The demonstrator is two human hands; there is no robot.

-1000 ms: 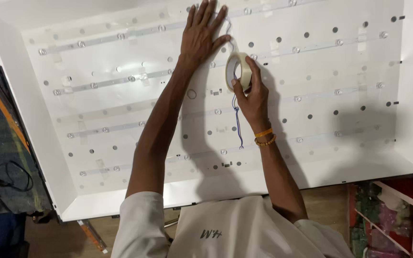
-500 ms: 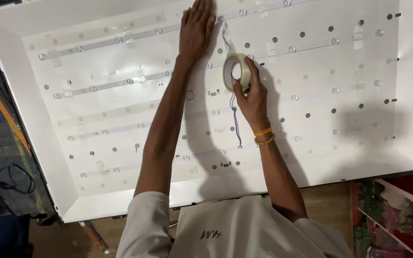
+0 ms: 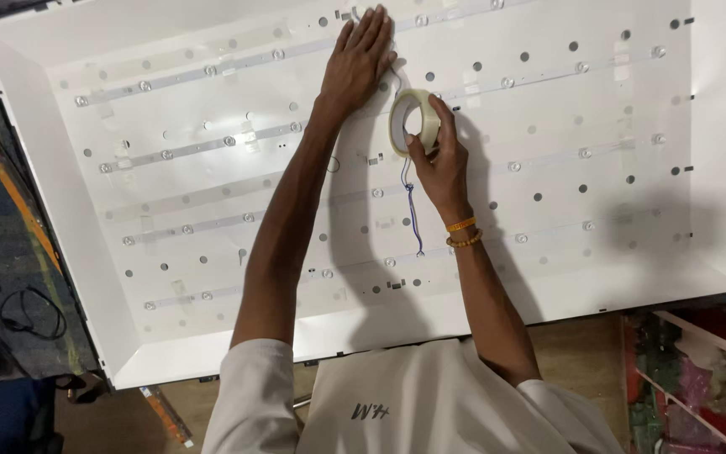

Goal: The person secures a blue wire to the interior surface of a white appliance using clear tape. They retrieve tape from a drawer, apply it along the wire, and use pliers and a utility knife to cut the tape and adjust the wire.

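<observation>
A large white backlight panel (image 3: 632, 269) lies flat before me, with rows of LED strips (image 3: 178, 151) and small round lenses across it. My left hand (image 3: 361, 60) presses flat, fingers spread, on the upper strip near the panel's top middle. Just to its right, my right hand (image 3: 439, 160) grips a roll of clear tape (image 3: 412, 122), held upright against the panel. A thin blue-and-white wire (image 3: 412, 210) runs down the panel from under the roll. Orange bracelets circle my right wrist.
Shelves with red and green items (image 3: 699, 378) stand at the lower right. Black cables (image 3: 18, 315) lie on a dark surface at the left, beside a striped orange edge (image 3: 10, 193). A wooden floor (image 3: 581, 336) shows below the panel.
Both hands have stayed near the panel's top middle, the left pressing flat beside the tape roll. The view has shifted slightly; the tape roll remains in my right hand.
</observation>
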